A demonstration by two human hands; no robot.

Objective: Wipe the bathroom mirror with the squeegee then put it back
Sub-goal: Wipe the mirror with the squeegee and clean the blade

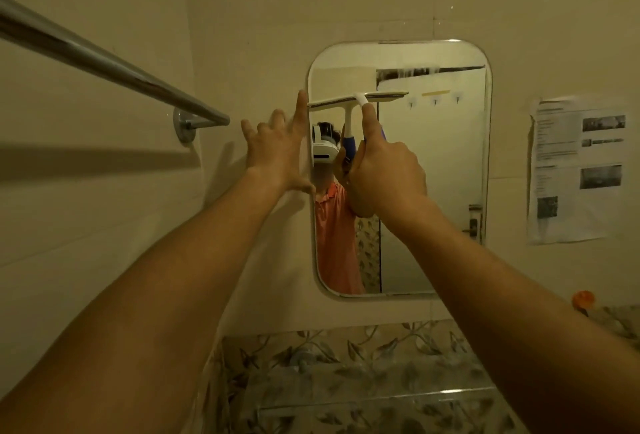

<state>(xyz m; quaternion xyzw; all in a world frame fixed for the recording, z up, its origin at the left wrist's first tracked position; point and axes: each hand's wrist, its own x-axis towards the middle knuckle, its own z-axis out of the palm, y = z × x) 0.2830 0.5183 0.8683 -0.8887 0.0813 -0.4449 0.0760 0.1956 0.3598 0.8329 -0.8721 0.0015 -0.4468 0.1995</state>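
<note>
A rounded rectangular mirror [433, 163] hangs on the beige tiled wall. A white squeegee [358, 100] with a blue handle lies against the upper left part of the glass, blade level. My right hand [384, 174] grips its handle, index finger stretched up along the neck. My left hand [277, 153] is spread flat with straight fingers against the wall and the mirror's left edge, just left of the blade. The glass reflects a person in an orange shirt and a door.
A chrome towel bar [104, 63] juts from the wall at the left. A printed paper sheet [578, 170] is stuck to the wall right of the mirror. Leaf-patterned tiles [346, 364] run below, with an orange object [583, 300] at the lower right.
</note>
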